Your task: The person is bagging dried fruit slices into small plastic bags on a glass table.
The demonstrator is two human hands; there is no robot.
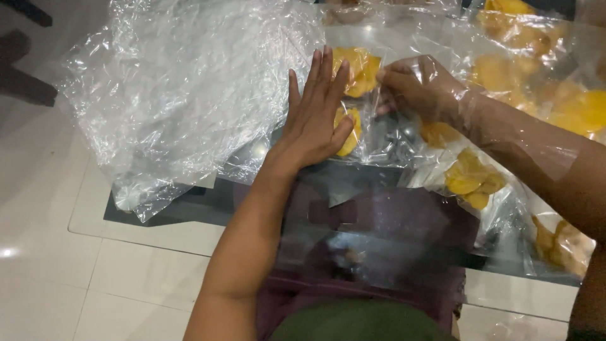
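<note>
My left hand [314, 113] lies flat, fingers spread, pressing on a clear plastic bag [372, 136] that holds yellow chips [360, 68]. My right hand [416, 85], under a loose sheet of clear plastic, pinches the bag's upper edge beside those chips. One chip [351, 136] shows just past my left thumb. Both hands rest on a glass table [158, 230].
A large crumpled clear plastic sheet [183, 95] covers the table's left half. More bags of yellow chips [470, 180] lie to the right and at the far right back [536, 57]. White floor tiles [50, 252] show through the glass and at left.
</note>
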